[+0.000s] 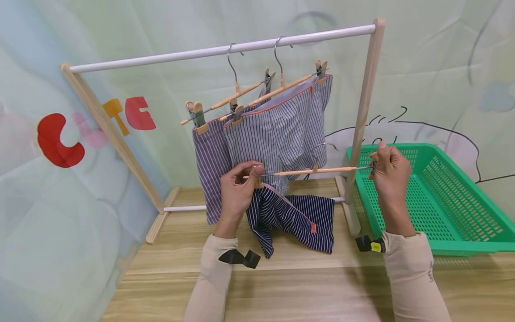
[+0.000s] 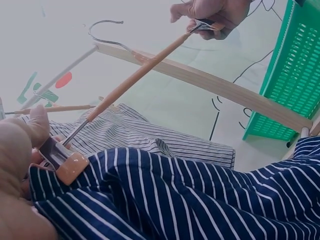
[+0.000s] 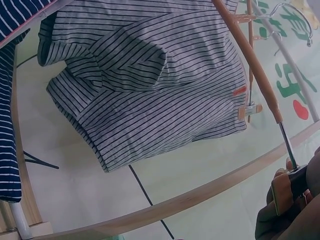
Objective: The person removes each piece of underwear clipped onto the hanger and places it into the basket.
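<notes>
Between my hands is a clip hanger (image 1: 315,170) with a tan bar and a metal hook. My left hand (image 1: 240,190) pinches the hanger's left clip (image 2: 70,165), which sits on the waistband corner of navy striped shorts (image 1: 293,219). The shorts droop from that clip, their other end low near the table. My right hand (image 1: 390,181) grips the clip (image 3: 287,192) at the hanger's other end, and no cloth shows in it. Behind hang grey striped shorts (image 1: 277,134) and purple striped shorts (image 1: 211,165), each on its own clip hanger.
A wooden rack with a white rail (image 1: 169,54) stands on the wooden table (image 1: 281,290), its right post (image 1: 364,107) close to my right hand. To the right is a green plastic basket (image 1: 474,247). A printed cloth backdrop (image 1: 434,67) hangs behind.
</notes>
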Demonstrator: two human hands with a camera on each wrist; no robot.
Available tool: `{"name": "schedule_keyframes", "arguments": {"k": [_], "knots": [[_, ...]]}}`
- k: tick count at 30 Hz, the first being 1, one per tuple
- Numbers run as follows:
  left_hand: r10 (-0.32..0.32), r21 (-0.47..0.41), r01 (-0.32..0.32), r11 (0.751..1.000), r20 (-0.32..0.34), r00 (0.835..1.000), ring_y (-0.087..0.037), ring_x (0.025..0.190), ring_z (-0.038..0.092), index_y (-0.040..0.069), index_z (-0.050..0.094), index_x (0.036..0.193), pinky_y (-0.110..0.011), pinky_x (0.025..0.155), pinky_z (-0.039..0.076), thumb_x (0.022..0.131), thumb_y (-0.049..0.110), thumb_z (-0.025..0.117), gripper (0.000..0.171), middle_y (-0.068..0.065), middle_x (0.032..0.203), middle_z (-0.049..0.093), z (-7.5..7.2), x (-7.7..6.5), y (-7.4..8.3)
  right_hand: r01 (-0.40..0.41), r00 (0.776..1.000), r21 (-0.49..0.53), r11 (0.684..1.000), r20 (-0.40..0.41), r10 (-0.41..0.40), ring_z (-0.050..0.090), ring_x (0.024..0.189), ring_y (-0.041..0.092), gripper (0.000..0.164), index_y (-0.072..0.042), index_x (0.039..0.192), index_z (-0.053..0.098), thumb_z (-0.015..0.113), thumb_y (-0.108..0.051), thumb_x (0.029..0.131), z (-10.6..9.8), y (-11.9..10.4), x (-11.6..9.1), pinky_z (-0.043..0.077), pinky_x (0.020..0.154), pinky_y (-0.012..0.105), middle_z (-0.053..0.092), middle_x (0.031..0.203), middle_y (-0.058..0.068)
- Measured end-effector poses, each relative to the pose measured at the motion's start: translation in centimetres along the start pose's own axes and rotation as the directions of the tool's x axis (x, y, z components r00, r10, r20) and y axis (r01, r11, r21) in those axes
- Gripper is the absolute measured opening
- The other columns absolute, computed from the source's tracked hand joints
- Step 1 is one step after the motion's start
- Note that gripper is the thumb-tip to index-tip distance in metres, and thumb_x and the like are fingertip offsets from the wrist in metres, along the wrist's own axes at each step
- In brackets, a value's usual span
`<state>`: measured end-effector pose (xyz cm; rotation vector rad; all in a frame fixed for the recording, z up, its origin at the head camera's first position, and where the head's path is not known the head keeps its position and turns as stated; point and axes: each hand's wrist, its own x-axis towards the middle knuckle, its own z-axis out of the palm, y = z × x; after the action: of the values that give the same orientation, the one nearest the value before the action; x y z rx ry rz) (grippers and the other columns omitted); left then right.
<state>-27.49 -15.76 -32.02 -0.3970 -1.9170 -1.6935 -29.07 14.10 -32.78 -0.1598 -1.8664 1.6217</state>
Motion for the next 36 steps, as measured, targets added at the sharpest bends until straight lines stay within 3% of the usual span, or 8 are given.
{"name": "schedule_keyframes", "arguments": {"k": [4,15,23,29,36], "knots": [[0.000,0.005,0.000,1.000,0.001,1.000,-0.002,0.074,0.060,-0.006,0.072,0.101,-0.014,0.061,0.047,0.090,0.008,0.071,0.017,0.015,0.083,0.068,0.02,0.06,0.06,0.002,1.000,0.006,1.000,0.000,-0.002,0.051,0.063,0.003,0.044,-0.015,0.071,0.049,0.046,-0.044,0.104,0.01,-0.09,0.05,0.045,0.051,0.014,0.057,0.077,-0.018],[0.017,-0.002,-0.017,1.000,0.006,1.000,-0.002,0.077,0.062,-0.006,0.072,0.102,-0.014,0.065,0.051,0.092,0.012,0.071,0.021,0.018,0.085,0.069,-0.01,0.08,0.11,0.007,1.000,0.028,1.000,0.002,-0.007,0.051,0.064,0.003,0.044,-0.016,0.071,0.049,0.046,-0.044,0.104,0.03,-0.30,-0.02,0.044,0.051,0.014,0.057,0.077,-0.017],[0.043,0.009,-0.043,0.999,0.008,0.999,-0.001,0.076,0.062,-0.008,0.071,0.101,-0.014,0.064,0.050,0.092,0.004,0.069,0.015,-0.027,0.095,0.070,0.00,0.09,0.17,0.003,1.000,0.031,1.000,0.003,-0.003,0.051,0.062,0.004,0.044,-0.015,0.071,0.050,0.046,-0.044,0.104,0.03,-0.28,-0.04,0.044,0.051,0.014,0.057,0.077,-0.017],[0.050,0.015,-0.051,0.999,0.015,0.999,-0.001,0.077,0.062,-0.007,0.071,0.102,-0.014,0.063,0.048,0.091,0.003,0.069,0.015,-0.026,0.096,0.070,-0.04,-0.04,0.36,0.008,1.000,0.024,1.000,0.001,-0.008,0.050,0.061,0.003,0.043,-0.016,0.071,0.050,0.046,-0.043,0.104,0.04,-0.29,-0.10,0.044,0.051,0.014,0.057,0.077,-0.017],[0.048,0.014,-0.048,0.999,0.025,0.999,-0.004,0.076,0.065,-0.004,0.072,0.102,-0.017,0.065,0.054,0.092,0.007,0.070,0.015,-0.022,0.096,0.071,-0.14,-0.16,0.52,0.014,1.000,0.020,1.000,0.001,-0.014,0.051,0.062,0.003,0.043,-0.016,0.071,0.050,0.045,-0.043,0.104,0.04,-0.35,-0.23,0.045,0.051,0.014,0.057,0.077,-0.017]]}}
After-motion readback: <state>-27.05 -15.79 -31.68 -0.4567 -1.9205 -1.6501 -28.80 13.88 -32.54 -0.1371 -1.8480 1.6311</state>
